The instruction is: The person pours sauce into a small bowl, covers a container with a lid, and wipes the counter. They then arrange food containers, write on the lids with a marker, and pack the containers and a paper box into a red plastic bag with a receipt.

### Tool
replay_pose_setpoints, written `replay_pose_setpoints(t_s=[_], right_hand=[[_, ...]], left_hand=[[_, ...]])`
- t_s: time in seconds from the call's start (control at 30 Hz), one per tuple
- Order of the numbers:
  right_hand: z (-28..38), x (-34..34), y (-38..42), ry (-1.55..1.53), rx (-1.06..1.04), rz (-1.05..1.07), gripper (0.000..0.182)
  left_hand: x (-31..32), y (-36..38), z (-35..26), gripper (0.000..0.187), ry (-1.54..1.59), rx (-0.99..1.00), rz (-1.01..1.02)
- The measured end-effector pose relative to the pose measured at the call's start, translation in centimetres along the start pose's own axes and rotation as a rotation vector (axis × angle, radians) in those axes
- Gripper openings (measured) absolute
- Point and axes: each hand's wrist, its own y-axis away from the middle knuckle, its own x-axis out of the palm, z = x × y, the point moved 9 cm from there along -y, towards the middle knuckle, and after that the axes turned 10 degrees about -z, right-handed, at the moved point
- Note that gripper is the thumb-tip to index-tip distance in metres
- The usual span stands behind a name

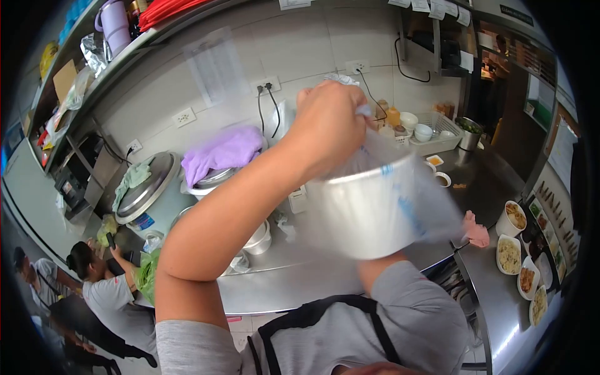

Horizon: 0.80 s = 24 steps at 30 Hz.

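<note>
Far left, low down: two people [103, 284] sitting near the floor, one holding a dark phone [110, 240]. Above them, a long shelf [94, 75] packed with boxes and bags, with a pale purple jug [115, 25] on top.

Next along, on the steel counter [294, 281]: a big rice cooker [147, 187] with a green cloth [131, 178] on its lid. Just beside it, a second pot [212, 181] covered by a purple cloth [222, 150]. On the white wall behind, plugs in a socket [265, 84] and a clear sheet of paper [215, 72].

In the middle, close up: left arm raised high, left hand [328, 125] closed in a fist, gripping the top of a thin clear plastic bag [390, 153]. Inside the bag, hanging right under the fist, a round white paper bowl [369, 212], blurry, up in the air above the counter's front edge. Right hand hidden behind the bowl; only the grey sleeve [409, 306] showing below it, so no telling whether it is open or holding anything.

Further right, at the back of the counter: a white tray [437, 144] with small bowls, and a metal pot [469, 132] with something green in it. Two small sauce cups [437, 170] in front. A pink cloth [477, 232] at the counter's corner.

Far right: a row of white bowls [511, 250] full of food on a side counter.
</note>
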Motion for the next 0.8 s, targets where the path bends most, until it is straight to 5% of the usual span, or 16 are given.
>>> replay_pose_setpoints(t_s=[0.07,0.23,0.3,0.33,0.37,0.53,0.67,0.77,0.8], right_hand=[[-4.6,0.8,-0.3,-0.235,0.022,-0.057,0.02],[-11.6,1.7,3.9,-0.469,0.102,-0.222,0.021],[-11.4,1.3,7.7,-0.332,0.185,-0.592,0.023],[-16.0,-2.0,7.4,-0.42,0.243,-0.692,0.019],[-16.2,-2.0,8.9,-0.375,0.252,-0.737,0.02],[-20.2,0.0,17.7,-0.206,0.578,-0.824,0.024],[-25.2,-3.0,24.3,-0.068,0.871,-1.019,0.027],[-26.5,-6.5,27.7,0.284,1.019,-0.732,0.027],[-25.5,-8.1,26.8,0.733,0.895,-0.585,0.025]], left_hand=[[0.7,0.1,0.2,0.013,-0.149,0.133,-0.151],[3.2,4.3,6.8,0.029,-0.273,-0.159,-0.233],[3.9,7.1,8.7,0.04,-0.063,-0.281,-0.214],[4.4,8.8,10.4,0.038,0.03,-0.364,-0.18],[4.6,10.5,11.1,0.014,0.155,-0.486,-0.213],[4.6,23.7,15.8,0.008,0.298,-1.214,-0.18],[6.1,33.4,20.6,0.005,0.41,-1.211,-0.14],[8.2,37.8,19.9,0.004,0.556,-1.262,-0.175],[9.0,38.6,19.3,0.004,0.618,-1.303,-0.195]])
